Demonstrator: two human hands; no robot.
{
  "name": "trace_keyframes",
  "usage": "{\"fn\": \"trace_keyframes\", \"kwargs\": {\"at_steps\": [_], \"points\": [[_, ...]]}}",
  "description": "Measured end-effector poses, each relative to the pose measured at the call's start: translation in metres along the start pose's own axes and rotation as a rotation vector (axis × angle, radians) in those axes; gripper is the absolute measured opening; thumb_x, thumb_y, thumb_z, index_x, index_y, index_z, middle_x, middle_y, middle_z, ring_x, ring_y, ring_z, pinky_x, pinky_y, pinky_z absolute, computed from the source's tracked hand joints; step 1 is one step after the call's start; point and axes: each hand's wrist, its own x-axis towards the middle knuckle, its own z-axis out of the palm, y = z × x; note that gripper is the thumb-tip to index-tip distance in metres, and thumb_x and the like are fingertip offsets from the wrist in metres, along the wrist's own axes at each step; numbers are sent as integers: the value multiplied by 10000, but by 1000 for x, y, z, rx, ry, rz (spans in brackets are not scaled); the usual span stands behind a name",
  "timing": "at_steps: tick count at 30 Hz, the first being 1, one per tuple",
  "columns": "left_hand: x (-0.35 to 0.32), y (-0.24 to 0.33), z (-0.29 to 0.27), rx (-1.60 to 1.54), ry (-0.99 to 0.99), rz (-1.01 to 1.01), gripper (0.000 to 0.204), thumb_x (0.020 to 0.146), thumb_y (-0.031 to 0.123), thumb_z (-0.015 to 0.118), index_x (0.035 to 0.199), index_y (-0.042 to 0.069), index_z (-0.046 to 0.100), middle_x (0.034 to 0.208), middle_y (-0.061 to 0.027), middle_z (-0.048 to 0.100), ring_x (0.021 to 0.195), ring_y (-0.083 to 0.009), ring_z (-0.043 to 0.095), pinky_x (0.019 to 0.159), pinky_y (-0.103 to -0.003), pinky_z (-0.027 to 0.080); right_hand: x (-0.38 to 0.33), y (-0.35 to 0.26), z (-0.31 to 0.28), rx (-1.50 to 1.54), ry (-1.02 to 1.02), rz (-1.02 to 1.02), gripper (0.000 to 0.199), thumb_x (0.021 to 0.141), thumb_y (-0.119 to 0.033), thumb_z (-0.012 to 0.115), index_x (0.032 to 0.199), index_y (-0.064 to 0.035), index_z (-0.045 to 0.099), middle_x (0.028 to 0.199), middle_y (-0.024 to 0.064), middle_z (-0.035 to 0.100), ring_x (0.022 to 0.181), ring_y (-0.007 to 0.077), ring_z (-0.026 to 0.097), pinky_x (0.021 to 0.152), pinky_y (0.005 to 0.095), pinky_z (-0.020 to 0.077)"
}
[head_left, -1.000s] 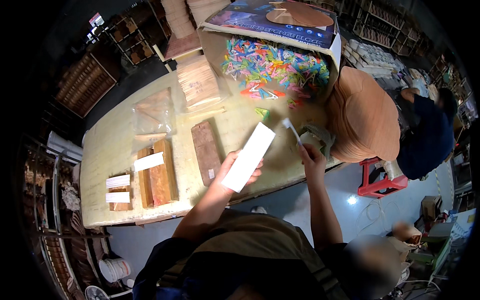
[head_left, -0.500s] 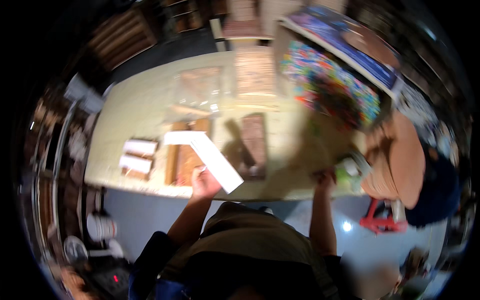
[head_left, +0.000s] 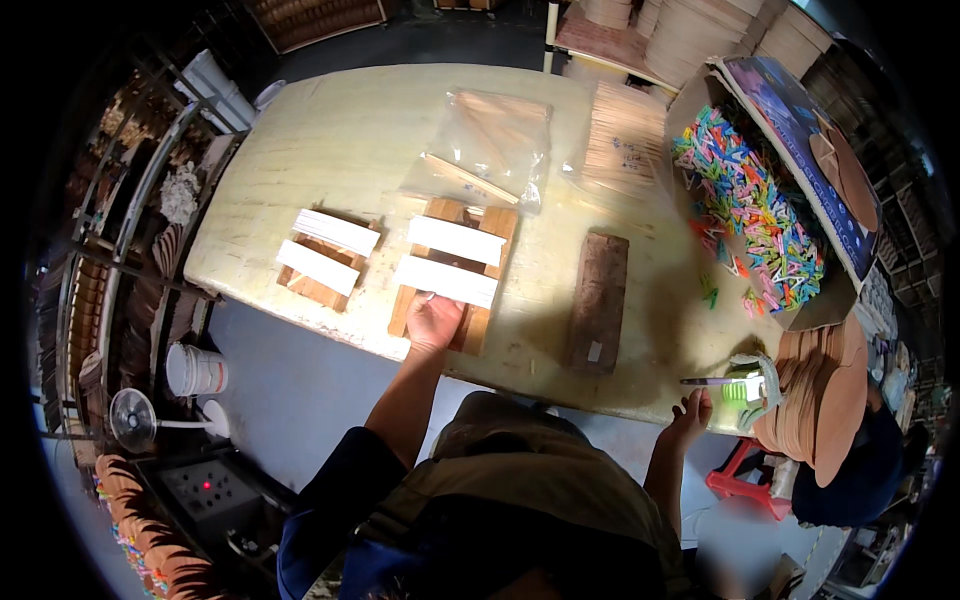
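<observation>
My left hand (head_left: 435,320) is closed at the near edge of a white strip (head_left: 445,281), with the thumb at that edge and the other fingers partly under it. This strip lies across a wooden frame (head_left: 473,332), parallel to another white strip (head_left: 456,240) farther up on the frame. My right hand (head_left: 687,417) is over the table's front edge, fingers loosely bent and apart. Just beyond its fingertips a thin dark-handled tool, perhaps a brush (head_left: 708,381), lies level toward a green container (head_left: 741,392) in a clear bag.
A smaller wooden frame (head_left: 318,290) with two white strips sits left. Clear bags of thin sticks (head_left: 628,135) lie at the back. A brown wooden block (head_left: 600,300) rests mid-table. At right are a carton (head_left: 820,310) of colourful clips and stacked brown sheets (head_left: 800,385).
The strip in my left hand has turned from a steep slant to lie parallel with the strip above it. My right hand now shows beside the dark-handled tool. The view has shifted.
</observation>
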Motion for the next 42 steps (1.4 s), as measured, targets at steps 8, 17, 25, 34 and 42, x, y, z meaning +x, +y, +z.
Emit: {"fn": "trace_keyframes", "kwargs": {"at_steps": [8,17,25,34,42], "points": [[-40,-3,-18,302,-48,-94,261,864,194,484,1073,40,510,871,-39,534,807,-144,532,718,-277,448,18,38,-100,50,277,67,292,839,-170,581,1119,-125,512,915,-11,533,775,107,498,614,268,389],[-80,-169,95,1063,-254,-287,194,919,150,490,1063,30,540,865,-30,533,737,-115,501,685,-269,429,107,10,-135,-615,480,-220,475,718,-151,715,1139,-59,514,991,110,499,858,226,501,784,335,434],[-155,-444,125,1041,-410,-1117,326,953,325,455,1124,53,511,996,-73,578,878,-148,571,685,-297,487,115,-20,-181,-52,56,56,204,797,-189,661,860,3,632,803,77,584,708,179,530,681,289,423],[-180,-549,111,1189,-259,-1200,317,904,353,396,903,68,533,792,-47,520,602,-136,485,496,-301,389,109,-45,-200,-356,125,-107,221,861,-184,596,855,37,603,772,48,532,704,114,471,654,266,392],[-183,-517,145,1222,-607,-998,384,807,84,566,1145,-9,409,975,-89,498,765,-154,540,637,-303,460,117,-47,-232,359,141,213,189,841,-168,609,1000,-67,595,864,13,570,716,87,501,621,242,406]]}}
